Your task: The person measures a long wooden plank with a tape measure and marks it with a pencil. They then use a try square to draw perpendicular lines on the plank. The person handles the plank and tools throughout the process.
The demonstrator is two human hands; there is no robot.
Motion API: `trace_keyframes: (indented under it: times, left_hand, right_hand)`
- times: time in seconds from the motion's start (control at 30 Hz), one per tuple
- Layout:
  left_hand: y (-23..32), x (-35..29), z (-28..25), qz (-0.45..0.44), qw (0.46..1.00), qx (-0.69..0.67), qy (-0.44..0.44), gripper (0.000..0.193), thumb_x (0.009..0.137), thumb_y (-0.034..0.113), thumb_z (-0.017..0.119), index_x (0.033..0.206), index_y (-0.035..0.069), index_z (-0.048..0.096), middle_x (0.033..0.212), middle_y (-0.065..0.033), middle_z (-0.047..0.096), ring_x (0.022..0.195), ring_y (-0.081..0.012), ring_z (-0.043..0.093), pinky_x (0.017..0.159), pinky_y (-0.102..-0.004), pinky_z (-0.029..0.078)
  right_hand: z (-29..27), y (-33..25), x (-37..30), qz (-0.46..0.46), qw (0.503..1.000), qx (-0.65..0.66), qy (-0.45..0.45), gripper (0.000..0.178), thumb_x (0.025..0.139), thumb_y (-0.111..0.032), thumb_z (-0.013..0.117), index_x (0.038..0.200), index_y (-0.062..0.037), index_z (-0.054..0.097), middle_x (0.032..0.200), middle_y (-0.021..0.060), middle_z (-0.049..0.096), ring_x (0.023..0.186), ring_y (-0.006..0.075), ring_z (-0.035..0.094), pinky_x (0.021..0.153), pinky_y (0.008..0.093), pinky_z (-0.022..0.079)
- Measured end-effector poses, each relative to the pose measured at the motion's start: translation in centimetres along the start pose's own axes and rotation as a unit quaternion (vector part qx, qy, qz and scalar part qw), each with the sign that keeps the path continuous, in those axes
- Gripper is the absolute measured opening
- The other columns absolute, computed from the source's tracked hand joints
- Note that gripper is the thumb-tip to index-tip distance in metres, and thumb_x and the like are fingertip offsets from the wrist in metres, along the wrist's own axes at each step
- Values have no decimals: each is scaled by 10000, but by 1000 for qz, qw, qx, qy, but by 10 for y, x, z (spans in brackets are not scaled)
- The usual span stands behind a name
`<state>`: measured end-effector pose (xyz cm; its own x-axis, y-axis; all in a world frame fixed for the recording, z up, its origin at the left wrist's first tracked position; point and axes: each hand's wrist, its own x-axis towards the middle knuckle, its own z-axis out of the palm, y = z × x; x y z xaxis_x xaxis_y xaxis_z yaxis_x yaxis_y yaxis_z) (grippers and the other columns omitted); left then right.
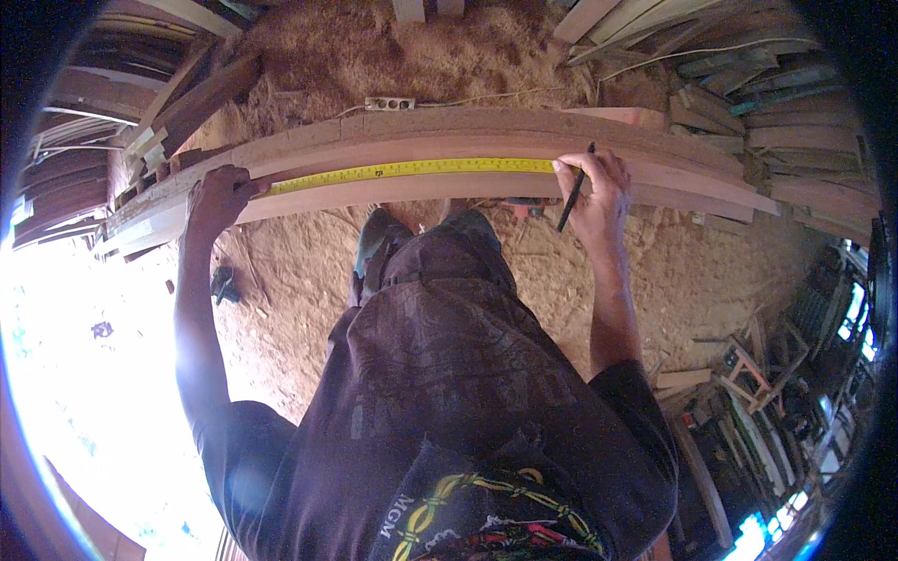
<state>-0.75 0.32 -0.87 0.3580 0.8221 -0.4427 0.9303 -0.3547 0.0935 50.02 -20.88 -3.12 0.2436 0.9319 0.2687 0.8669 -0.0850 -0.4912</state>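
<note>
A yellow tape measure (pixel 412 168) lies stretched along a long wooden board (pixel 393 194) that crosses in front of me. At the tape's left end my left hand (pixel 218 198) is closed on it, over the board; whether a case sits under the fingers is hidden. My right hand (pixel 599 182) is at the other end, with thumb and fingers closed on a slim black pen (pixel 572 201). Its fingertips also touch the tape's right end. The pen slants, its lower end pointing down toward me.
Behind the board runs another thick timber (pixel 449 123). A white power strip (pixel 390 104) with a cable lies beyond it on the sawdust-covered ground (pixel 402 61). Stacked planks (pixel 89 89) stand at far left, with more lumber (pixel 804 140) at far right. A wooden frame (pixel 758 374) is at lower right.
</note>
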Motion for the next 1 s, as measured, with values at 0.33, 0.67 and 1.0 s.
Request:
trace_keyframes:
  times: [0.33, 0.67, 1.0]
  left_hand:
    - [0, 5, 1, -28, 999, -4, -33, 467, 901, 538, 754, 995, 84, 818, 897, -167, 705, 891, -360, 704, 807, -499, 516]
    - [7, 5, -4, -61, 996, -1, -61, 512, 896, 580, 737, 1008, 87, 820, 941, -154, 709, 954, -354, 707, 865, -506, 515]
    - [2, 10, 7, -52, 997, 40, -39, 497, 875, 569, 770, 963, 81, 799, 956, -154, 701, 988, -363, 715, 890, -517, 514]
  right_hand:
    - [0, 2, 0, 4, 1000, 0, -11, 129, 910, -200, 809, 969, -103, 747, 941, 79, 683, 966, 319, 648, 890, 460, 471]
    - [1, 5, 1, -6, 1000, 2, 0, 116, 902, -196, 814, 962, -114, 757, 931, 71, 684, 958, 306, 646, 881, 451, 466]
    - [-1, 3, 2, -1, 1000, -4, -13, 121, 903, -197, 810, 967, -110, 755, 920, 78, 688, 944, 311, 647, 867, 459, 471]
